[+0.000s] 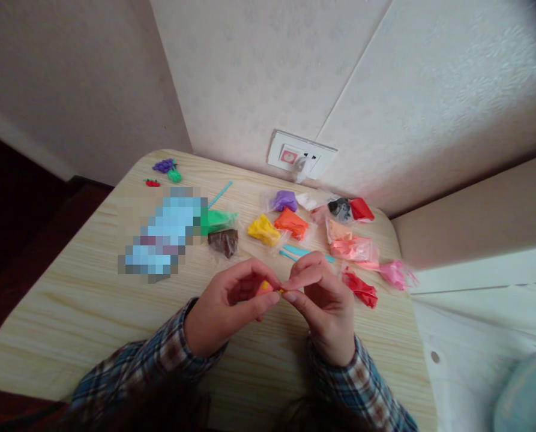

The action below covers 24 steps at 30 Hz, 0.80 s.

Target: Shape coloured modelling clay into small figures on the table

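Note:
Over the front middle of the table, my left hand (225, 312) is closed with a small orange and yellow piece of modelling clay (265, 288) between its fingers and palm. Thumb and forefinger of my right hand (326, 309) pinch a tiny yellow-orange bit of clay (281, 291), right at the left fingertips. The fingers partly cover both bits. Just beyond my hands lie blue plastic modelling tools (306, 252). Bagged yellow clay (264, 230), orange clay (291, 224) and brown clay (223, 242) sit behind them.
More bagged clay lies around: green (217, 221), purple (284, 200), black (340, 208), red (361, 289) and pink (396, 274). Clay grapes (163, 165) sit at the back left. A blurred light-blue item (173, 222) lies left. A wall socket (301, 155) is behind the table.

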Tool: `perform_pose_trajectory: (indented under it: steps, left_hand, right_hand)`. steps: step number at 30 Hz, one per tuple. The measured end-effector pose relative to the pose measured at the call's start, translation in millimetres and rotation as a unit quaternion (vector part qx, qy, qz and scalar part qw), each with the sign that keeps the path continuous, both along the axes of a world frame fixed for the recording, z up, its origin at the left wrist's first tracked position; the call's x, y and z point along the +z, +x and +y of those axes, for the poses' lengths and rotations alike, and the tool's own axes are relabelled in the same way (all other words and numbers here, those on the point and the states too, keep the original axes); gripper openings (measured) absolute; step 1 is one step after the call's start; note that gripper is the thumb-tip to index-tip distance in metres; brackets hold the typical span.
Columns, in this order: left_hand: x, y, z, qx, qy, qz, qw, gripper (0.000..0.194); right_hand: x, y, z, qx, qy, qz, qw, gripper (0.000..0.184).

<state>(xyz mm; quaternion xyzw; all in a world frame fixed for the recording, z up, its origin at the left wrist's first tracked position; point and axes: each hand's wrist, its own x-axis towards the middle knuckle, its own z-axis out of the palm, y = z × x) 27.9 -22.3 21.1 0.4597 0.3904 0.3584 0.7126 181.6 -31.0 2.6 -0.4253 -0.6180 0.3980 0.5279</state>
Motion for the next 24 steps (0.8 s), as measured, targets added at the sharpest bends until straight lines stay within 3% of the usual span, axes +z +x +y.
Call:
perform_pose_trajectory:
  steps: [11, 24]
  left_hand:
    - [1.1, 1.7, 0.4, 0.007, -0.024, -0.002, 1.0, 0.013]
    - [0.1, 0.4, -0.1, 0.001, 0.001, 0.027, 1.0, 0.012]
  right_hand:
    - [1.2, 1.0, -2.5, -0.029, 0.06, -0.039, 0.997, 0.01]
    - [7.0, 6.3, -4.0, -0.012, 0.13, -0.193, 0.972, 0.008]
